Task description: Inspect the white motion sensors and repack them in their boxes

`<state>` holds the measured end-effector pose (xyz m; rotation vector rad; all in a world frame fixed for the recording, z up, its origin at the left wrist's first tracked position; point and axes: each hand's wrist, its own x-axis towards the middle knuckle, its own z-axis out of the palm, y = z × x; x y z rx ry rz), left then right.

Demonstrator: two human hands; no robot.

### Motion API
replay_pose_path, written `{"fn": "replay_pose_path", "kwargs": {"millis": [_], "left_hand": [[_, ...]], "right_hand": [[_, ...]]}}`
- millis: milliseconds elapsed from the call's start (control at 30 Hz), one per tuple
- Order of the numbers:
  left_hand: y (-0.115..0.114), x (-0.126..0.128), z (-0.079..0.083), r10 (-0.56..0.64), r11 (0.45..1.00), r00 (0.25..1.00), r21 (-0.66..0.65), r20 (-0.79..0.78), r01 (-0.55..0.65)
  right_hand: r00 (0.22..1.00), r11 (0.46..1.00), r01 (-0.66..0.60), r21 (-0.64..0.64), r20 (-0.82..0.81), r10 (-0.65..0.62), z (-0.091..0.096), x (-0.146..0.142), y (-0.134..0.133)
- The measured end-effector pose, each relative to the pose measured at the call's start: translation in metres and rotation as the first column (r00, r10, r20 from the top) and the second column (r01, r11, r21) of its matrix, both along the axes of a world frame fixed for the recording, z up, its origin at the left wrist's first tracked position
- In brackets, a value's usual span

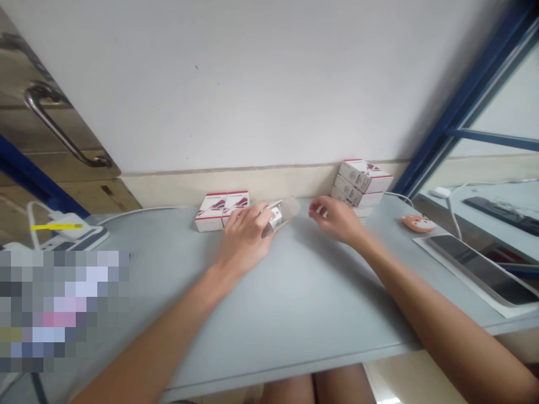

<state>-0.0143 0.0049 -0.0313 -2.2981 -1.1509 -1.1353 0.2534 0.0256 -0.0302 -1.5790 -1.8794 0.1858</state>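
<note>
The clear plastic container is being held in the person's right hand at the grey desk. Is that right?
Not quite: the head view shows the clear plastic container held in the person's left hand, not the right hand. The rest stands: it is at the grey desk.

Item: clear plastic cylinder (283,216), tilted, closed in the left hand (243,238), a white piece with dark markings visible inside. Item: right hand (337,219), fingers curled, a small white piece showing at them, too small to identify. Item: two white cartons with red markings (222,210), lying side by side just behind the left hand. Item: stack of similar cartons (361,182), near the right hand, upper carton tilted.
</note>
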Motion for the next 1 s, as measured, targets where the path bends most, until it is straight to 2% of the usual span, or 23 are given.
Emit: {"fn": "replay_pose_path", "kwargs": {"millis": [100,200,267,333,400,467,567,700,800,1000], "left_hand": [[0.0,0.0,0.002,-0.003,1.0,1.0,-0.015,0.008,0.004],[0.001,-0.001,0.003,-0.024,0.999,1.0,-0.03,0.011,0.024],[0.002,-0.002,0.003,-0.041,0.998,0.999,-0.036,0.008,0.041],[0.003,-0.002,0.002,-0.054,0.998,0.999,-0.028,-0.005,0.053],[0.004,-0.002,0.001,-0.065,0.998,0.997,-0.006,-0.03,0.065],[0.004,-0.001,-0.001,-0.084,0.996,0.994,0.037,-0.069,0.086],[0.002,0.0,-0.002,-0.107,0.988,0.986,0.099,-0.125,0.12],[-0.002,0.002,-0.001,-0.098,0.989,0.977,0.089,-0.189,0.117],[-0.005,0.003,0.0,-0.102,0.99,0.973,0.071,-0.209,0.119],[-0.002,0.002,-0.003,-0.074,0.991,0.987,0.098,-0.145,0.089]], "right_hand": [[0.992,0.986,0.023,-0.166,0.129,-0.002,-0.016,0.007,0.008],[0.989,0.986,-0.013,-0.168,0.146,0.038,-0.021,0.005,0.009],[0.993,0.999,-0.015,-0.046,0.113,0.02,-0.016,0.0,0.005],[1.0,0.986,-0.014,0.169,0.008,0.013,-0.004,-0.007,-0.004],[0.991,0.922,-0.043,0.385,-0.102,0.089,0.01,-0.017,-0.017],[0.975,0.876,-0.126,0.465,-0.105,0.196,0.021,-0.028,-0.031],[0.968,0.897,-0.241,0.37,0.028,0.248,0.024,-0.045,-0.045],[0.986,0.943,-0.167,0.287,0.067,0.154,0.017,-0.057,-0.047],[0.991,0.957,-0.134,0.258,0.012,0.136,0.015,-0.058,-0.046],[0.927,0.953,-0.181,0.245,-0.28,0.248,0.02,-0.059,-0.048]]}}
